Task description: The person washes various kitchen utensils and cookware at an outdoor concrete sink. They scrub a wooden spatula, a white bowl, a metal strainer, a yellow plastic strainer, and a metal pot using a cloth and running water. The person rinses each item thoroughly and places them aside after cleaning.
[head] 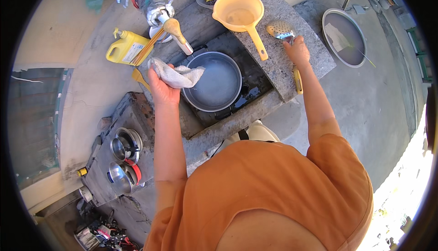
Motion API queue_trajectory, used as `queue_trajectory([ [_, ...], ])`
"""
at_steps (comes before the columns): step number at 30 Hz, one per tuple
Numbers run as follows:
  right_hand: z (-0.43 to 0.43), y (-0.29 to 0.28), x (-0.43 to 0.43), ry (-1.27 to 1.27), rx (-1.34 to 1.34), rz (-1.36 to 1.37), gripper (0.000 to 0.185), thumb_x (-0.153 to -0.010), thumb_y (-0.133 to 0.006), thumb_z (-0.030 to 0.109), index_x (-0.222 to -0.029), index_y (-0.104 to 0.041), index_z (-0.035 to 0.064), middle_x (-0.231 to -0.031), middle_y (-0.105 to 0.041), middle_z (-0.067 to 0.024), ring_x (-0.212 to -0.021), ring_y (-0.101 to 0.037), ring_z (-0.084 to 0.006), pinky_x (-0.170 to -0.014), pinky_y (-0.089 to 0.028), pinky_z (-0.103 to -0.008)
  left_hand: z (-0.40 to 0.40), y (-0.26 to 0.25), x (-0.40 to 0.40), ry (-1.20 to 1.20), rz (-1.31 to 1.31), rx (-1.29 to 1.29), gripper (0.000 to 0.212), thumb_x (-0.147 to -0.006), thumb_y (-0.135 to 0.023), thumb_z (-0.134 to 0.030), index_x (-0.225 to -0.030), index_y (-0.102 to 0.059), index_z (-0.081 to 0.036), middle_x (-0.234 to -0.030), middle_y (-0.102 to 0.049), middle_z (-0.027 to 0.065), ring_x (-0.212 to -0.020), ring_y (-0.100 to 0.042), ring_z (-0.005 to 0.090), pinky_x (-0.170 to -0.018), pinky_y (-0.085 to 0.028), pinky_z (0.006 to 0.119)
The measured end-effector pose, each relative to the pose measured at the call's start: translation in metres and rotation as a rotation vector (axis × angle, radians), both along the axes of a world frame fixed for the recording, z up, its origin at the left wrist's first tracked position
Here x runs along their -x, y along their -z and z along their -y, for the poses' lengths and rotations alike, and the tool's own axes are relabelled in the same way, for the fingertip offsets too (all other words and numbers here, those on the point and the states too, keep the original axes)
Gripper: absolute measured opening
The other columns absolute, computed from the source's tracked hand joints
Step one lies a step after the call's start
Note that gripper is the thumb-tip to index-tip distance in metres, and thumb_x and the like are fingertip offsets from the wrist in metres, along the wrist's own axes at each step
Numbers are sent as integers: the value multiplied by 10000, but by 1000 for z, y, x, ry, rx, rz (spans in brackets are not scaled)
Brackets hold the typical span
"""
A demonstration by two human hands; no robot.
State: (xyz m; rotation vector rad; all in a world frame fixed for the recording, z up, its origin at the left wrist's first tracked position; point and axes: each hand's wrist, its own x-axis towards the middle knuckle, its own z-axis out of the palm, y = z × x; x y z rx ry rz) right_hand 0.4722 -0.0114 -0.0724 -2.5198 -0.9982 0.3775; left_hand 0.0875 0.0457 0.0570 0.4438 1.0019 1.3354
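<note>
My left hand [166, 88] holds a crumpled white cloth [176, 75] beside and partly over the rim of a round metal pot [215, 81]. The pot stands in a stone sink and holds cloudy water. On the granite counter to the right, my right hand [297, 51] grips a metal slotted skimmer [281, 28] near its perforated head. A yellow handle part [297, 80] shows below that wrist. A yellow plastic dipper [239, 10] lies to the left of the skimmer, its handle pointing towards me.
Left of the sink stand a yellow pump jug [128, 47], wooden chopsticks [147, 47] and a yellow spatula [140, 78]. A tap pipe [181, 42] reaches over the sink. Metal pots and lids [119, 177] sit lower left. A large basin [344, 39] with water is on the right.
</note>
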Motion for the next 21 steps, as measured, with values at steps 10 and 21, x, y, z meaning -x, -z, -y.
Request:
queue_trajectory([
  [10, 33, -68, 38, -215, -513, -507, 242, -900, -518, 258, -862, -571, 25, -695, -571, -64, -649, -540, -138, -601, -435, -279, -33, -92, -41, 191, -1732, -1414, 330, -745, -695, -177, -1066, -619, -177, -860, -554, 1, -662, -589, 150, -537, -473, 290],
  [21, 6, -57, 176, -455, -26, -1278, 263, -949, -423, 297, -950, -535, 59, -714, -484, 13, -576, -422, -49, -451, -344, -198, -63, -88, -33, 593, -2030, -1699, 459, -605, -722, -145, -1042, -588, -181, -1111, -543, -13, -773, -611, 160, -628, -515, 279],
])
